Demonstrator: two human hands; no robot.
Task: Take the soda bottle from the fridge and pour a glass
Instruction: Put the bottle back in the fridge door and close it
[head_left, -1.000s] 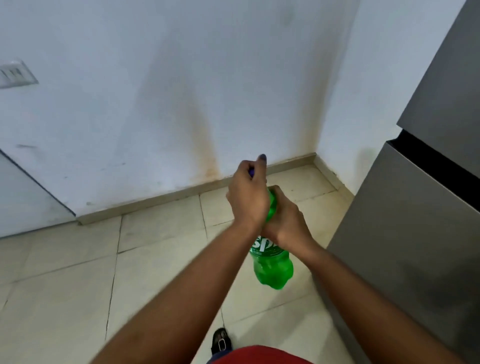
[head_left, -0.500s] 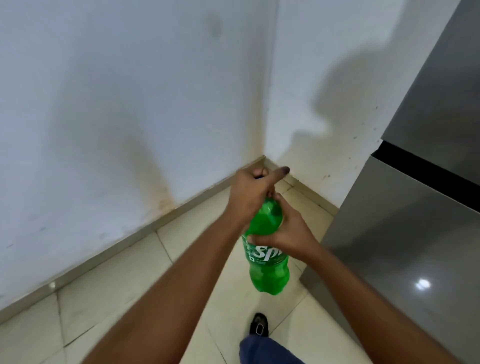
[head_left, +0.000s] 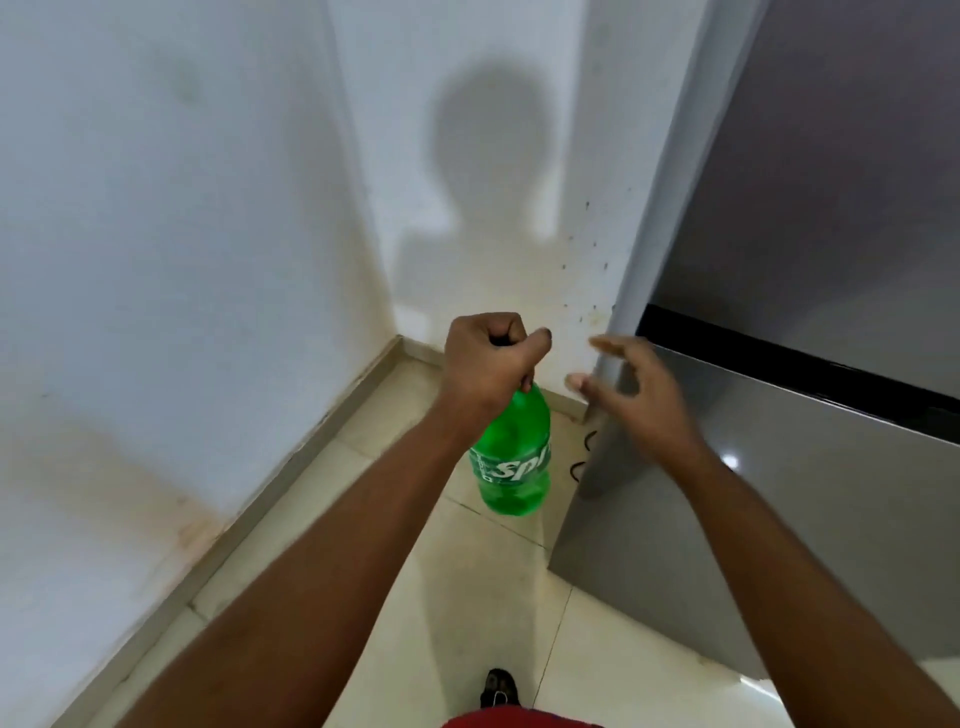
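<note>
Centrally in the head view, the left hand is closed in a fist around the neck of the soda bottle, which hangs below it above the tiled floor. Bottle: green translucent plastic, white lettering on a green label band, rounded base; cap hidden by the fist. Right of it, the right hand is open, fingers spread and blurred, holding nothing, against the grey fridge at frame right.
</note>
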